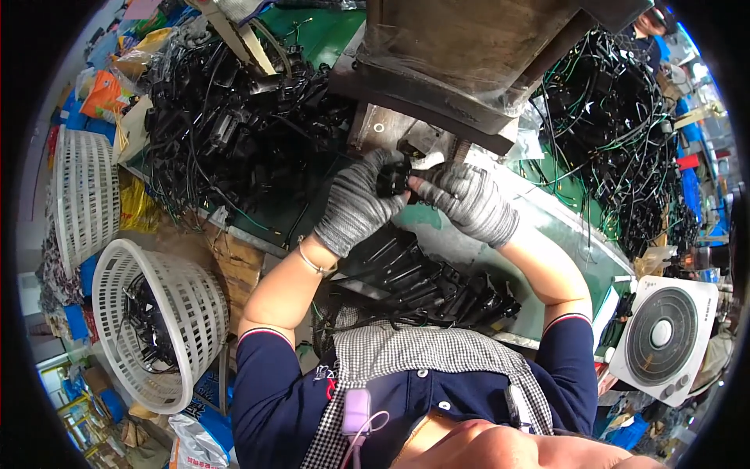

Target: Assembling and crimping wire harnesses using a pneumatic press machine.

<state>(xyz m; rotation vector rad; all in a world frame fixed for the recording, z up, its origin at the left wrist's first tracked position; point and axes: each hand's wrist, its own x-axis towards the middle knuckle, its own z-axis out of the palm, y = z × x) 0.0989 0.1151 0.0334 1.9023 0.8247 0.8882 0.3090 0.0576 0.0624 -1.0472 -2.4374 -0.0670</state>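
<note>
Both my hands wear grey striped knit gloves and meet at the middle of the bench, just in front of a metal fixture (pixel 423 139). My left hand (pixel 355 200) is closed around a small black plastic part (pixel 392 181). From the other side my right hand (pixel 472 203) closes its fingers on the same part, with a bare fingertip showing. The gloves hide much of the part, so its exact kind is unclear. Below my hands, close to my apron, lies a row of black plastic housings (pixel 422 273).
A heavy machine block (pixel 461 59) overhangs the fixture. Tangled black cabled parts heap at left (pixel 234 133) and right (pixel 617 117) on the green bench (pixel 578 205). White plastic baskets (pixel 199 313) stand at left. A white box fan (pixel 664 336) is at right. Someone else is at the far right.
</note>
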